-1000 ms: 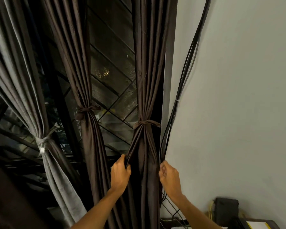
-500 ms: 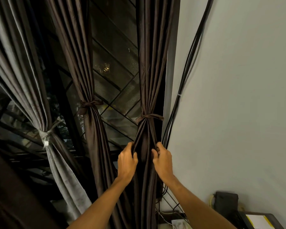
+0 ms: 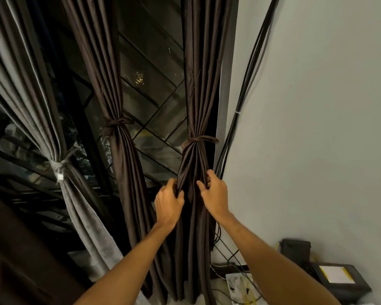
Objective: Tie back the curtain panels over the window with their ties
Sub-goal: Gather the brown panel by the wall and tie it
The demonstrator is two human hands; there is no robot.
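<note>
Three curtain panels hang over a dark window. The right brown panel (image 3: 204, 89) is gathered by a brown tie (image 3: 199, 140). Just below that tie, my left hand (image 3: 168, 202) grips the panel's left folds and my right hand (image 3: 215, 194) grips its right folds. The middle brown panel (image 3: 128, 172) is bound by its own brown tie (image 3: 117, 123). At the left, a grey panel (image 3: 26, 102) is held by a pale tie (image 3: 61, 167).
Black cables (image 3: 249, 84) run down the white wall (image 3: 317, 128) right beside the right panel. A dark box (image 3: 295, 249), a black device with a white label (image 3: 337, 280) and a white board with yellow wires (image 3: 242, 287) sit low at the right.
Both hands have climbed up the right brown panel and closed in toward each other, from its lower outer edges to the folds just under the tie.
</note>
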